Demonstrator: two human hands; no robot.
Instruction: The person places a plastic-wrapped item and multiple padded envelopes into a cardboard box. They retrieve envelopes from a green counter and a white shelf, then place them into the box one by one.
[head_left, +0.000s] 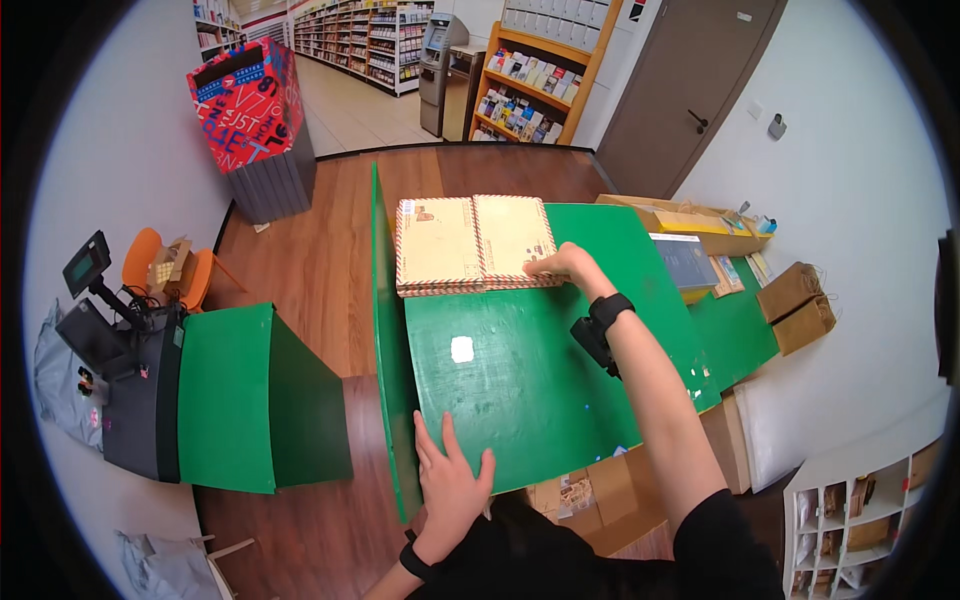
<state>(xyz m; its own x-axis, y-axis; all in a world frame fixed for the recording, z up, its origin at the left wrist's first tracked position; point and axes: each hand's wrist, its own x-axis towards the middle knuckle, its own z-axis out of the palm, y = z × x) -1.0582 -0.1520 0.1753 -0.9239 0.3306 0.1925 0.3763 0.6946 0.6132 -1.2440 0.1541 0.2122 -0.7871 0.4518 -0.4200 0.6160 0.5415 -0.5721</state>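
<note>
Two stacks of kraft envelopes with striped borders lie side by side at the far left of the green table. My right hand is at the near right corner of the right envelope stack, fingertips on its top and edge; whether it grips any is unclear. Beside it lies the left envelope stack, against the green side panel. My left hand rests with fingers spread at the table's near left edge, holding nothing. A white patch shows on the tabletop between the hands and stacks.
To the right, a blue box, a cardboard tray and brown paper bags line the wall. An open cardboard box stands below the near edge. Left stands a green counter with a monitor.
</note>
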